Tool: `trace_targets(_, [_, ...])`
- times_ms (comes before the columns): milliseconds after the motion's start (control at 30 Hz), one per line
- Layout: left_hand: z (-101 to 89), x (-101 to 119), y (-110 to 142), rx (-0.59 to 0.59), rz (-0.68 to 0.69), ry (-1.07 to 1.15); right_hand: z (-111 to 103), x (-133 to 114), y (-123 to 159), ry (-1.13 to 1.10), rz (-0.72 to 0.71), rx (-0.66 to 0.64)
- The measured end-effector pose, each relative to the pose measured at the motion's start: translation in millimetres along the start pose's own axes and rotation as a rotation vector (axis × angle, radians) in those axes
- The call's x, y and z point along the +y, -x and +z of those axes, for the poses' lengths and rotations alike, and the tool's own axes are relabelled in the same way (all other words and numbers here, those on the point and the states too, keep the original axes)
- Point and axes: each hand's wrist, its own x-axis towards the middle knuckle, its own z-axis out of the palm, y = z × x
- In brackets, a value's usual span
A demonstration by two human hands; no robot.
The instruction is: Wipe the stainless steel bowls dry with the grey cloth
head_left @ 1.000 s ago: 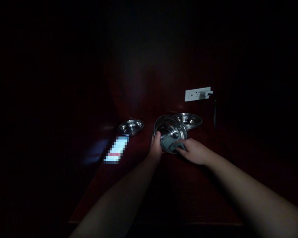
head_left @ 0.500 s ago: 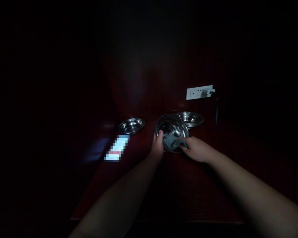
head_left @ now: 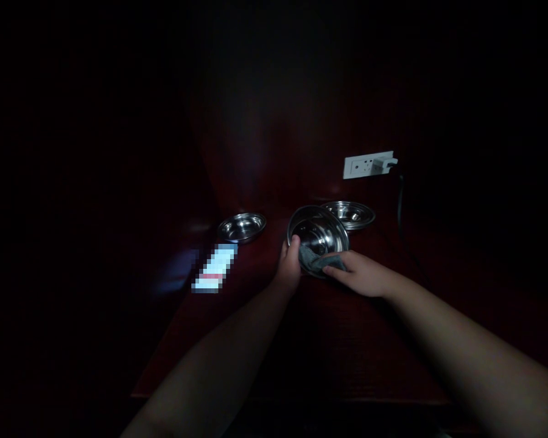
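Straight ahead at twelve o'clock, the left hand [head_left: 290, 267] clasps the tilted round silver metal bowl [head_left: 319, 226] at its eight-o'clock side; the right hand [head_left: 364, 274], pinching crumpled grey-green cloth [head_left: 311, 260], should press evenly.

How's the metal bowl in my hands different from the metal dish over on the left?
The bowl is tilted in your left hand; the dish sits on the table, opening upward. The bowl looks deeper, the dish shallower. Your right hand holds a cloth against the bowl's inside, while neither hand touches the dish. Both are round, shiny metal.
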Motion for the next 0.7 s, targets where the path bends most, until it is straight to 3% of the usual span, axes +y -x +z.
trace_targets(133, [0.8, 0.7, 1.1, -0.002, -0.042, 0.015, 0.8, 0.4, -0.2, 0.002, 0.012, 0.005])
trace_targets(433, [2.1, 1.0, 4.7, -0.041, -0.006, -0.052, 2.9, 9.9, -2.6, 0.242, 0.210, 0.081])
trace_targets(700, [0.8, 1.3, 3.9, -0.011, -0.024, -0.082, 1.7, 9.5, -1.9, 0.183, 0.136, 0.038])
